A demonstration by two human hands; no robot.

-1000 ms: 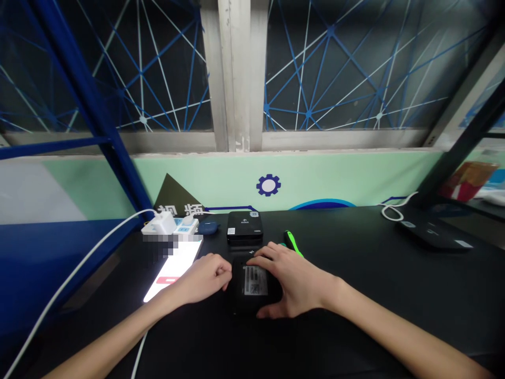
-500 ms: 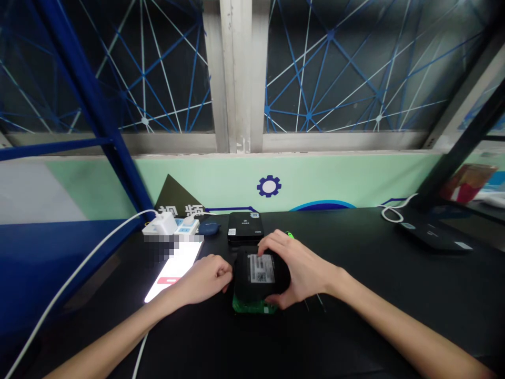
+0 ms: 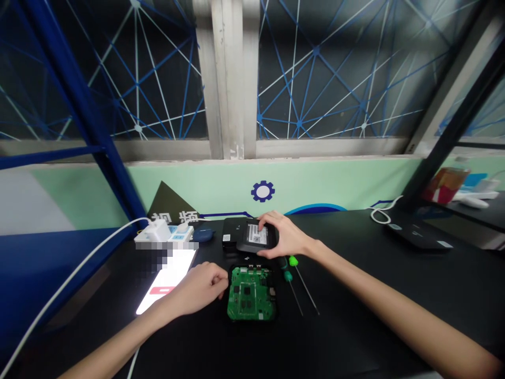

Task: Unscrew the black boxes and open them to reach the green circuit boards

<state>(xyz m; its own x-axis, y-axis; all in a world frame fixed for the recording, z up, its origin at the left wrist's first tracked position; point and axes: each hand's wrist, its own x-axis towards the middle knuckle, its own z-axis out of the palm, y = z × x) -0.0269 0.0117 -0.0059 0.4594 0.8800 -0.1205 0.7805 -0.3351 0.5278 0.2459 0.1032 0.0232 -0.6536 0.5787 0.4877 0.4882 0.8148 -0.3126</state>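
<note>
My right hand (image 3: 282,234) grips a black cover (image 3: 257,235) with a white label, held tilted over the front of a black box (image 3: 230,231) at the back. Nearer to me, a green circuit board (image 3: 251,295) lies exposed in its black case. My left hand (image 3: 209,281) rests at the left edge of that case with its fingers curled; whether anything is inside them is hidden. Right of the board lie two screwdrivers, one with a teal handle (image 3: 288,276) and one with a bright green handle (image 3: 293,260).
A lit phone (image 3: 169,273) lies left of my left hand, below a power strip (image 3: 183,234) with white plugs. A dark blue case (image 3: 203,235) sits beside the strip. Another black device (image 3: 418,235) and a white cable (image 3: 381,213) are at the right.
My right hand has lifted the black cover off the circuit board and moved it back toward the black box. The board and both screwdrivers now show. My left hand stays beside the case.
</note>
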